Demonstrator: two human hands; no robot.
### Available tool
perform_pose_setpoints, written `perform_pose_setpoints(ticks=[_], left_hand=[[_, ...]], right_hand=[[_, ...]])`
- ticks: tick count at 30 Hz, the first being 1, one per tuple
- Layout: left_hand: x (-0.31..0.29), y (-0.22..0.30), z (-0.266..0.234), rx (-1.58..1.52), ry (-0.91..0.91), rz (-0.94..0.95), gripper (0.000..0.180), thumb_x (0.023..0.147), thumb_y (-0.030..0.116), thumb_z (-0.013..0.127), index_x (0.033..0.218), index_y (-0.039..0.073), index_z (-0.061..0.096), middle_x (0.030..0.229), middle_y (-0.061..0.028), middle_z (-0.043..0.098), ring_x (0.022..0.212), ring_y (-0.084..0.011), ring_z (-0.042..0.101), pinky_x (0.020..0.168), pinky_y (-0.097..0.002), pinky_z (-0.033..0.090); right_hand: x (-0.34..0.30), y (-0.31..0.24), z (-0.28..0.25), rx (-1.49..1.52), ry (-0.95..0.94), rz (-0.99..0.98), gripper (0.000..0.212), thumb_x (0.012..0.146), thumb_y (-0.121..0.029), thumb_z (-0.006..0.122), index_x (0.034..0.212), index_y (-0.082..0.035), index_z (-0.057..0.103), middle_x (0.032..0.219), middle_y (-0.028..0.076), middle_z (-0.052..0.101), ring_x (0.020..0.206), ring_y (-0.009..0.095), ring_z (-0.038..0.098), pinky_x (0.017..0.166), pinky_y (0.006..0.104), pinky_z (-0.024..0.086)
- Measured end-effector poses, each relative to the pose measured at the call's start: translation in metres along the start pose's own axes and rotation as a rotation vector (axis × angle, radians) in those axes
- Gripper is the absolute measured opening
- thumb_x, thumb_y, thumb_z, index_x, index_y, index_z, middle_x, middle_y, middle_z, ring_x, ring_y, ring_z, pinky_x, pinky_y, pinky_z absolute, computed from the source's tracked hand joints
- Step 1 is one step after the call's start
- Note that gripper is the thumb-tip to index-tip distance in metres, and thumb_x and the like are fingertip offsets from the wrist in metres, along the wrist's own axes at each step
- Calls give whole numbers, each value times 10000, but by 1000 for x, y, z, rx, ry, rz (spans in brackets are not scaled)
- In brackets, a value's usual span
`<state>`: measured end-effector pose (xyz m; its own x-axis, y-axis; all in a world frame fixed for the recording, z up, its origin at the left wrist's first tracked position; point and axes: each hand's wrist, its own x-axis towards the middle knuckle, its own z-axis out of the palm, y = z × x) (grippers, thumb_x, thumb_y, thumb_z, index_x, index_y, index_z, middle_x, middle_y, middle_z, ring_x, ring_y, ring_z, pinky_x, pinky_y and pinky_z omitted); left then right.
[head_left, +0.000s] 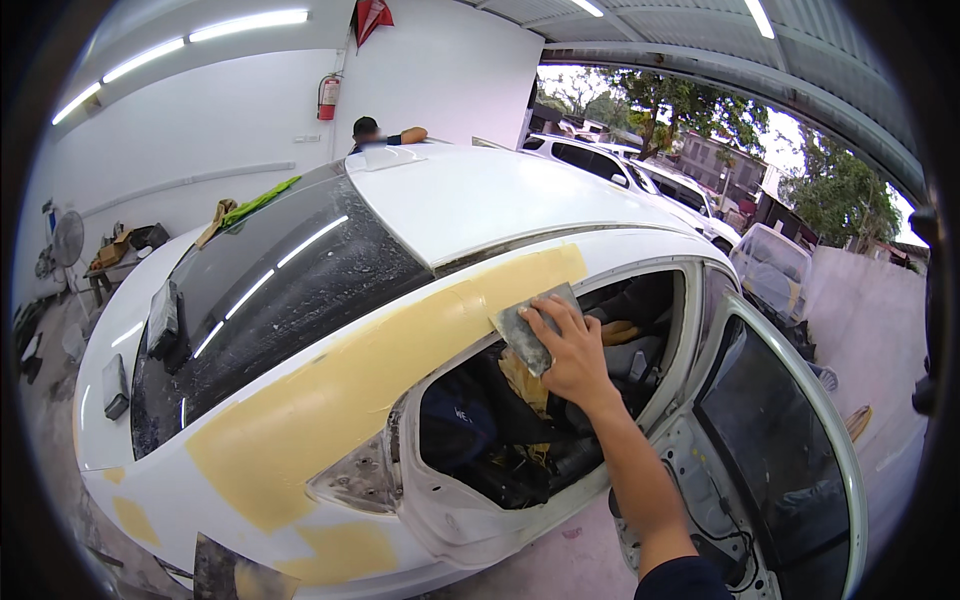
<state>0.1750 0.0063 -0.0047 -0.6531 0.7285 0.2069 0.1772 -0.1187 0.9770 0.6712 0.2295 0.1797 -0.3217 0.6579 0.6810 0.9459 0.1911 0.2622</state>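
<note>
Grey plate (522,343) lies under the fingers of the right hand (573,355), gripped beside the yellow patch (400,335); left hand's state I cannot tell

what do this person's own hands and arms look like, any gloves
The right hand is bare, without glove or wristwatch; the forearm is bare up to a dark, navy-looking sleeve. The left hand is out of view.

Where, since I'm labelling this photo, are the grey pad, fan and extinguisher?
Pad (524,347): head view, on its flat grey face.
Fan (68,238): head view, on its round grille.
Extinguisher (328,99): head view, on its red cylinder.
</note>
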Motion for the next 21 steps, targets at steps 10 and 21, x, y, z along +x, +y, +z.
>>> perform_pose_setpoints(ticks=[10, 21], left_hand=[[11, -6, -8, -102, 47, 33, 625, 1109, 360, 545, 1489, -125, 440, 1458, -307, 551, 1257, -383, 599, 1091, -494, 495], [1, -62, -32, -115, 117, 13, 630, 1104, 356, 557, 1488, -128, 432, 1459, -308, 545, 1256, -382, 600, 1086, -499, 501]], right_hand=[[34, 49, -41, 86, -26, 126, 743, 708, -11, 680, 1415, -239, 658, 1416, -2, 606, 1357, 228, 559, 1004, 453, 429], [81, 18, -38, 66, -233, 9, 665, 718, -63, 716, 1351, -265, 684, 1361, -25, 647, 1284, 203, 595, 963, 484, 430]])
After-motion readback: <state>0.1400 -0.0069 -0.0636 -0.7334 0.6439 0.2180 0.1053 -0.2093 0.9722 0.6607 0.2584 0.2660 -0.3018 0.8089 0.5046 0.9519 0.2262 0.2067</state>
